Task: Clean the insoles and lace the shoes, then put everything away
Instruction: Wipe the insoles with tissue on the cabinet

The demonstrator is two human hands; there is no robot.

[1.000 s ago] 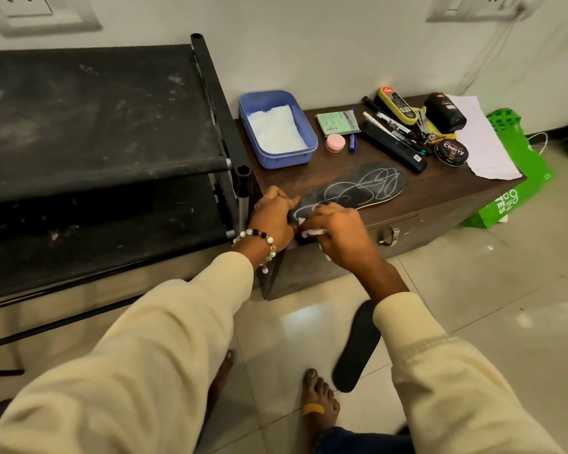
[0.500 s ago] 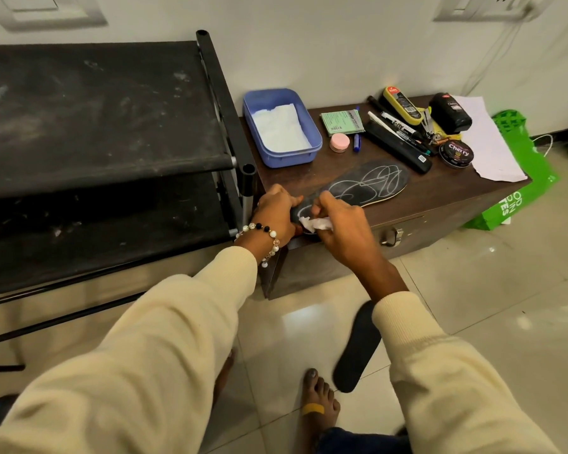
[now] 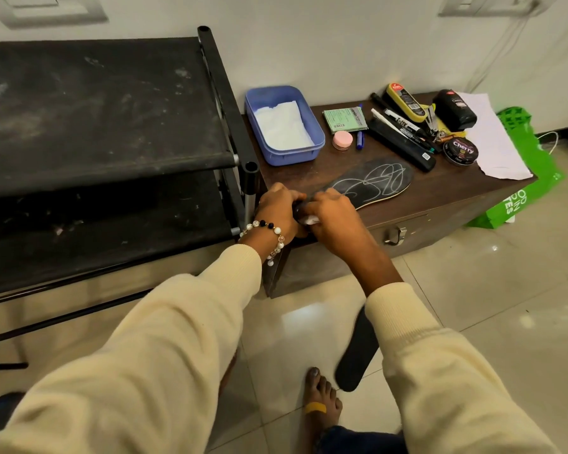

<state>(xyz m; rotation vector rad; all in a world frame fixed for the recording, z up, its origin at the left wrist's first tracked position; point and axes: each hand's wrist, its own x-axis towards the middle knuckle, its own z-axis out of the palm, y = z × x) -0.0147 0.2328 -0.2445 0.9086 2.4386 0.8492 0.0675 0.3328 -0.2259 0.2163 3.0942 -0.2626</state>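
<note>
Black foam-looking insole (image 3: 371, 183) lay flat on the brown tabletop (image 3: 440, 194), heel end under both hands, toe end pointing away from them w/ white scribble marks still showing. Judged light, thin & bendy, prob. a bit grippy on top; best held by pinning the heel edge, which is what the left hand (image 3: 277, 208) did, fingers curled over that end. Right hand (image 3: 332, 217) was clamped on a small white wipe (image 3: 309, 220), pressing it onto the heel. Vs. half a sec earlier: right hand had pulled back toward the heel & covered more of the wipe, so less white showed; left grip unchanged, insole hadn't shifted. Second insole (image 3: 356, 358) lay on the floor below the right forearm, well apart from both hands.
</note>
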